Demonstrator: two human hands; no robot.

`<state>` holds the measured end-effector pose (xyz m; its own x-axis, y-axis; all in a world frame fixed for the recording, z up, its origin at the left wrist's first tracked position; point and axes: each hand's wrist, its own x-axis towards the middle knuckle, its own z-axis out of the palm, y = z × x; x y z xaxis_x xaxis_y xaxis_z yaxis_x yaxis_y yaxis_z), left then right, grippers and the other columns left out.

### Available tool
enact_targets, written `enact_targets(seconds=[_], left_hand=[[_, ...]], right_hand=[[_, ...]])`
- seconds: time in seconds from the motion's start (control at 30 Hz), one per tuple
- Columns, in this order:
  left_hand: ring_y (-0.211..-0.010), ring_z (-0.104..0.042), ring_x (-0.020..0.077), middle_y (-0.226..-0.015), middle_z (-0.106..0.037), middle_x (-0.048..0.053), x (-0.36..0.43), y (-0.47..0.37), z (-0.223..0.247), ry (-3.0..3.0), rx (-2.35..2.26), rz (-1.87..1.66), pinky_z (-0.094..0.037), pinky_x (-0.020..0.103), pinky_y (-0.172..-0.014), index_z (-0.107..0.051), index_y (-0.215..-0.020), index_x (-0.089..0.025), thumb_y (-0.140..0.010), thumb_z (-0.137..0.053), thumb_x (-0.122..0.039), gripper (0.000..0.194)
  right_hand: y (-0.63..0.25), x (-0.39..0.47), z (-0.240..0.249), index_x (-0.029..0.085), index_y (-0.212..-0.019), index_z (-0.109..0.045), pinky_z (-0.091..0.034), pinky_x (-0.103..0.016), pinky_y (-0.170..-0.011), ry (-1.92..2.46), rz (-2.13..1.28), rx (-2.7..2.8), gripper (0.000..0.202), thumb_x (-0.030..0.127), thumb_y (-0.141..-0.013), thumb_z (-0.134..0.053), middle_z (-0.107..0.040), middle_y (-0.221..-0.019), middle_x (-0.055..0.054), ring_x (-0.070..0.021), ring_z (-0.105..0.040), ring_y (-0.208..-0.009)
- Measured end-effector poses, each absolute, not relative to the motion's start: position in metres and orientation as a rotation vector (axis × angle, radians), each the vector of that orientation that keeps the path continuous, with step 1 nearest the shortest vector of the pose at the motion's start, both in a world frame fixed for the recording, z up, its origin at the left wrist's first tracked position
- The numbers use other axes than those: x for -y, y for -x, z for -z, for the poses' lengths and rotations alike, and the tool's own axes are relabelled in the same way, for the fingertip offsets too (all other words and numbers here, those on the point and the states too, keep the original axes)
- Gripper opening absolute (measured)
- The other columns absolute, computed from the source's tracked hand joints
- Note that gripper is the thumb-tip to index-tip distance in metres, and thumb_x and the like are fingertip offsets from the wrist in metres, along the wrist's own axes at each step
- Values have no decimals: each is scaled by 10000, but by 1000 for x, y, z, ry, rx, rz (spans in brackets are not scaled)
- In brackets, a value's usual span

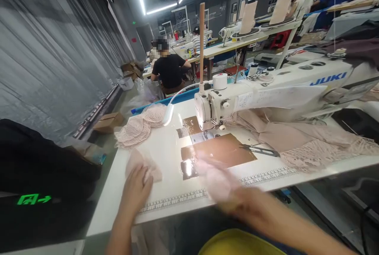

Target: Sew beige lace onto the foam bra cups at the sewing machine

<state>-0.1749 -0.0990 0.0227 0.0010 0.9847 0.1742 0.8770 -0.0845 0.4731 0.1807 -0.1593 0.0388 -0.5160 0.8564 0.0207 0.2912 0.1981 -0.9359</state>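
My left hand [137, 186] lies at the left front of the white sewing table, its fingers curled onto a small piece of sheer beige fabric [133, 161]. My right hand [229, 195] is smeared by motion above the table's front edge. Pale pink cloth seems to be at its fingers, but I cannot make out their grip. Just beyond it a shiny brown plate [222, 150] lies before the needle area of a white sewing machine [219, 105]. Tweezers [262, 150] rest at the plate's right edge.
Stacked beige lace pieces [142, 124] lie at the table's back left, near a small lamp [168, 115]. Beige lace-edged fabric [284, 136] covers the right side. A printed ruler [177, 199] runs along the front edge. Another person [168, 67] sits ahead.
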Motion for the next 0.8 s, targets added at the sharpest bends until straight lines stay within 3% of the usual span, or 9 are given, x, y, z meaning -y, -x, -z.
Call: enact_targets(seconds=[0.1,0.2,0.27,0.37,0.53,0.6,0.67,0.73,0.8], left_hand=[[-1366,-249,368,-1449,-378,90,108,143,-48,-1947,-1742,-858,-151,483,-1152,-529,-1284,-207,-753,-645,-443,593],[-1217,-454,361,-1362,-481,79,131,94,-64,-1773,-1043,-555,-334,447,-1068,-473,-1344,-229,-623,-772,-418,803],[-1010,-581,302,-1173,-608,92,142,63,-62,-1690,-849,-413,-479,357,-868,-557,-1245,-171,-652,-755,-328,645],[-789,-589,205,-888,-659,49,142,37,-50,-1676,-1034,-621,-459,262,-689,-657,-1004,-150,-792,-601,-257,243],[-772,-563,199,-850,-645,58,127,45,-39,-1563,-1307,-811,-427,271,-703,-658,-1001,-154,-896,-506,-380,292],[-685,-551,182,-729,-621,57,126,48,-41,-1376,-1145,-676,-425,265,-658,-674,-905,-130,-904,-485,-487,403],[-696,-573,189,-759,-627,87,128,47,-45,-1217,-860,-511,-447,283,-683,-684,-925,-113,-889,-461,-588,526],[-835,-610,233,-1008,-628,143,130,42,-50,-1108,-584,-417,-469,318,-745,-601,-1199,-141,-834,-511,-652,634],[-886,-616,241,-1205,-548,160,128,39,-54,-1046,-487,-433,-485,310,-722,-343,-1431,-233,-772,-617,-637,820]], right_hand=[[-160,166,-43,168,-650,-532,-373,-187,-556,871,-1622,2105,96,86,-691,-563,-494,-616,50,-103,-493,-600],[-150,157,-58,175,-682,-481,-351,-176,-556,863,-1562,2070,118,72,-684,-538,-500,-681,47,-91,-463,-634],[-156,147,-70,187,-728,-493,-369,-196,-584,838,-1295,2104,106,92,-723,-541,-555,-750,22,-105,-486,-666],[-180,137,-85,215,-749,-489,-369,-227,-546,795,-793,2104,115,107,-788,-484,-574,-744,-12,-121,-505,-622],[-209,126,-87,274,-788,-486,-430,-275,-620,978,-342,1727,175,118,-779,-564,-573,-742,-15,-167,-559,-668],[-208,119,-75,260,-756,-488,-438,-296,-678,1073,-508,1691,138,194,-799,-601,-583,-762,-20,-182,-562,-729],[-202,113,-57,228,-729,-481,-433,-288,-654,1134,-981,1703,185,322,-814,-616,-585,-777,-27,-179,-549,-738],[-194,111,-39,200,-726,-466,-396,-247,-568,1112,-1541,1573,288,428,-804,-623,-543,-722,-2,-140,-502,-653],[-186,111,-27,183,-734,-462,-357,-216,-523,1019,-1931,1358,330,443,-774,-662,-492,-667,34,-101,-450,-584]])
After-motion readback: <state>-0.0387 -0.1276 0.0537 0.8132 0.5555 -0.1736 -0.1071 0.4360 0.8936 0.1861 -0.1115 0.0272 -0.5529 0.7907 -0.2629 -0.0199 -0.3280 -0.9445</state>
